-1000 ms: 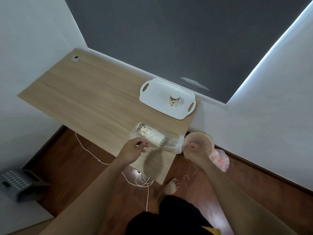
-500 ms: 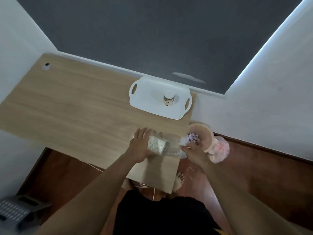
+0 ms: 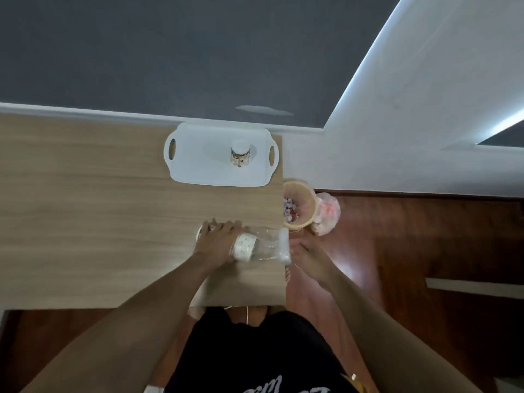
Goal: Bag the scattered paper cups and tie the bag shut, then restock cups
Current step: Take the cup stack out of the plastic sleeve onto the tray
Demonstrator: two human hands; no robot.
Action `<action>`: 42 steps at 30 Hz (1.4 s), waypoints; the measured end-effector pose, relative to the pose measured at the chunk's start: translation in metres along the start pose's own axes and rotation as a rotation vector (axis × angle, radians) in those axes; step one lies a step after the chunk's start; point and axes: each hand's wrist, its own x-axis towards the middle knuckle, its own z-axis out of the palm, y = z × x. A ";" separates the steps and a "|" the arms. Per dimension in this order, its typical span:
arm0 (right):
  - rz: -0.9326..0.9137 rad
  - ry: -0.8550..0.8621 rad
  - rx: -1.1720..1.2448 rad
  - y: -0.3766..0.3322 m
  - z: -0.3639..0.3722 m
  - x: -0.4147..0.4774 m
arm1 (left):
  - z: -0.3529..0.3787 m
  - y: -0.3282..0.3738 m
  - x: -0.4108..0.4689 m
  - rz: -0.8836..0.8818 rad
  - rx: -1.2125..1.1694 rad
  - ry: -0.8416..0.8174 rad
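The cup stack (image 3: 244, 246) has just been clasped by the left hand (image 3: 217, 242), the bag (image 3: 269, 245) pinched at its right end by the right hand (image 3: 309, 258), for restocking.

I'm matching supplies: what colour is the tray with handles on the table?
Plain white, no pattern. The tray shows best in the head view, the only view here.
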 end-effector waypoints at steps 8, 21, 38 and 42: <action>-0.332 -0.166 -0.199 -0.023 -0.012 -0.013 | -0.047 -0.031 -0.032 0.177 -0.255 0.059; -0.223 -0.206 -0.046 -0.110 0.049 -0.014 | -0.086 -0.032 -0.058 0.057 -0.263 0.065; -0.322 -0.161 -0.363 -0.155 0.040 -0.002 | -0.112 -0.075 -0.054 0.012 -0.548 0.087; -0.362 -0.141 -0.351 -0.128 0.013 0.022 | -0.114 -0.089 -0.061 0.025 -0.611 0.117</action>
